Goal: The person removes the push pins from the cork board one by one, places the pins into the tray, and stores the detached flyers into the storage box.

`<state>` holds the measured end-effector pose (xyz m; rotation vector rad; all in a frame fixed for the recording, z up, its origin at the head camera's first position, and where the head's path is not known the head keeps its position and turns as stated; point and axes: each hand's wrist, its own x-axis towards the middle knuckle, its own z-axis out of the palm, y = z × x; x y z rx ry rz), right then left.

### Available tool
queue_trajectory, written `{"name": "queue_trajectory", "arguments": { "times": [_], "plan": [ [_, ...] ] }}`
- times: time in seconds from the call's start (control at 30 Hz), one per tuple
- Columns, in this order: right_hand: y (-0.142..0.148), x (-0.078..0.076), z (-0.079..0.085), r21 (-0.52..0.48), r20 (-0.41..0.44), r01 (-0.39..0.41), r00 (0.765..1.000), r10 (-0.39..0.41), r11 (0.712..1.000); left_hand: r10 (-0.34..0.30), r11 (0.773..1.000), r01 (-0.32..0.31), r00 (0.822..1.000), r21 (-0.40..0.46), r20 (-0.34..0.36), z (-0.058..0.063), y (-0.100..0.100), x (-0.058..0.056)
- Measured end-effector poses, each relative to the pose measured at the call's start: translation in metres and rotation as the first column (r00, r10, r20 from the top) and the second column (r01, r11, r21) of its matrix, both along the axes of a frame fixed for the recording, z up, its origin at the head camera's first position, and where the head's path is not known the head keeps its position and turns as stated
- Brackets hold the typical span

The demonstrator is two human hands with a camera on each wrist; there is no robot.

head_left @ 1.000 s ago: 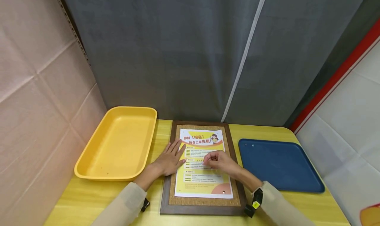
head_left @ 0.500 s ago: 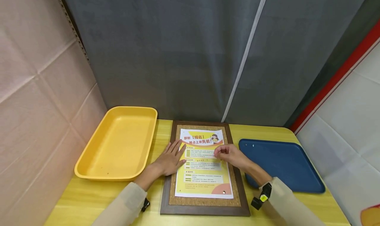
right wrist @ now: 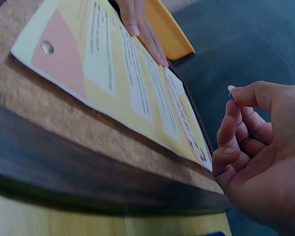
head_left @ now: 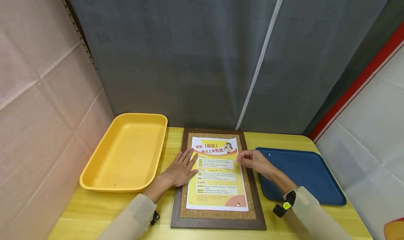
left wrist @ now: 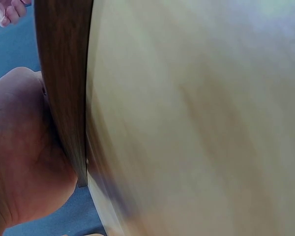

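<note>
Lying on the corkboard [head_left: 217, 215], a printed sheet [head_left: 216, 199] was touched by the spread left hand [head_left: 180, 170] at the corkboard's left side; over the corkboard's right side, a small pale-headed pin [right wrist: 231, 89] was pinched by the right hand [head_left: 256, 163].

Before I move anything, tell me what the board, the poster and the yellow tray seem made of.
Board: cork face, matte and speckled with grains; its dark brown frame looks like wood or wood-effect, showing fine grain. Poster: probably paper, printed and thin-edged. Yellow tray: likely moulded plastic, smooth with a soft sheen and rounded corners.
</note>
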<state>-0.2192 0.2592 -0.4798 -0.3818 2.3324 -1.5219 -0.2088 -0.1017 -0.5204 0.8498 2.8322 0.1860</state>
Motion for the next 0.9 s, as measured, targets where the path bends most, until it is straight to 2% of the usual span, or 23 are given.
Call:
{"name": "queue_trajectory", "arguments": {
  "times": [0.37, 0.57, 0.9],
  "plan": [
    [0.030, -0.010, -0.007, 0.004, -0.026, 0.016, 1.000, -0.016, 1.000, -0.002, 1.000, 0.002, 1.000, 0.004, -0.002, -0.001, 0.000, 0.000],
    [0.046, -0.014, -0.010, 0.000, -0.037, 0.052, 0.998, -0.052, 0.999, -0.008, 1.000, 0.008, 1.000, 0.013, 0.000, 0.001, -0.001, 0.001],
    [0.076, -0.015, -0.011, 0.064, -0.053, 0.132, 0.990, -0.129, 0.989, -0.016, 1.000, 0.016, 1.000, 0.013, 0.003, 0.001, -0.001, 0.001]
  ]
}}
